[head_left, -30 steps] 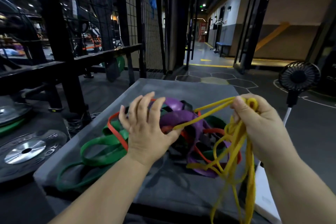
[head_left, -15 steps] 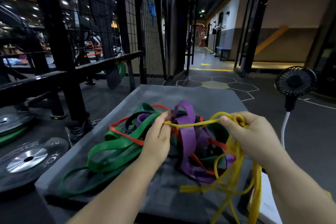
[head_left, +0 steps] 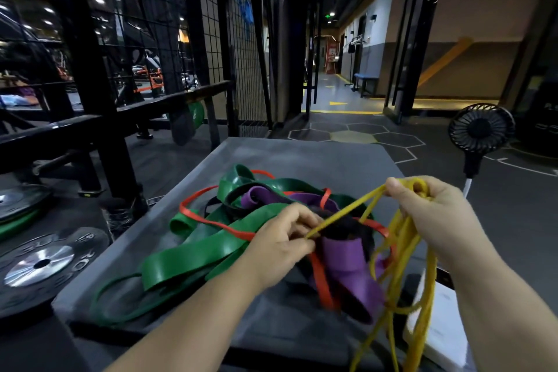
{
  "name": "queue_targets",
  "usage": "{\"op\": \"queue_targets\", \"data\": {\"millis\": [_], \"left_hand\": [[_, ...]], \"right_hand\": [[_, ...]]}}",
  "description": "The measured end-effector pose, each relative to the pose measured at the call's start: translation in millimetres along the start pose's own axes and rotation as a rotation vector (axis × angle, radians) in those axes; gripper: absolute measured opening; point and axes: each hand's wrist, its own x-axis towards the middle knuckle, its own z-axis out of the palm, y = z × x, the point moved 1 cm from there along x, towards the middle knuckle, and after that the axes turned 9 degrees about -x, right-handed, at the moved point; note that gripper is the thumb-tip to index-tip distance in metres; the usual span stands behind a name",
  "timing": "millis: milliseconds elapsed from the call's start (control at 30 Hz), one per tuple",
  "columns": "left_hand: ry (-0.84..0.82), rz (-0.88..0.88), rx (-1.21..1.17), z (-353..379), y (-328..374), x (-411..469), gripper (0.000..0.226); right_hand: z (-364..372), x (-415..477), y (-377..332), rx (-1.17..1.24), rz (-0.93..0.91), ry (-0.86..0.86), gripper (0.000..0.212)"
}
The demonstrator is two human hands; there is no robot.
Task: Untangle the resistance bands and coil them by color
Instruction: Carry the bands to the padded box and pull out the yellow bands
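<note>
A tangle of resistance bands lies on a grey padded box (head_left: 317, 157): wide green bands (head_left: 193, 254), purple bands (head_left: 347, 263), thin red bands (head_left: 211, 222) and a black band (head_left: 232, 199). My right hand (head_left: 434, 214) grips a bunch of thin yellow bands (head_left: 401, 251) whose loops hang down past the box's right edge. A taut yellow strand runs from it down to my left hand (head_left: 283, 244), which pinches the strand over the middle of the pile.
Black weight plates (head_left: 39, 266) lie on the floor to the left, beside a black steel rack (head_left: 90, 93). A small black fan (head_left: 480, 130) on a white stem stands at the right. A white slab (head_left: 437, 338) sits by the box's right side.
My left hand went from open above the pile to pinching the yellow strand, then drew it down and toward me. My right hand stayed raised with the yellow bunch.
</note>
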Motion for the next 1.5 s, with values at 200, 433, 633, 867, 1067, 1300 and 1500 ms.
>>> {"op": "queue_targets", "data": {"millis": [200, 433, 633, 867, 1067, 1300, 1500], "left_hand": [[-0.014, -0.125, 0.093, 11, -22, -3, 0.036], [0.410, 0.042, 0.473, -8, -33, 2, 0.027], [0.393, -0.133, 0.707, -21, -32, -6, 0.031], [0.304, -0.456, 0.795, -22, -45, -19, 0.033], [0.366, -0.693, 0.206, -23, -69, -3, 0.051], [0.838, -0.639, -0.814, -3, -91, 30, 0.059], [0.694, -0.600, -1.048, -16, -62, 66, 0.030]], "right_hand": [[1, -4, 12, -0.344, 0.102, -0.404, 0.037], [23, -5, 28, -0.565, 0.055, -0.328, 0.037], [41, -11, 30, -0.823, -0.010, -0.316, 0.037], [49, -11, 28, -0.810, -0.115, -0.353, 0.027], [61, -4, 31, -0.811, -0.063, -0.215, 0.033], [91, 21, 30, -0.870, -0.061, -0.285, 0.028], [102, 61, 19, -0.636, 0.029, -0.449, 0.026]]}}
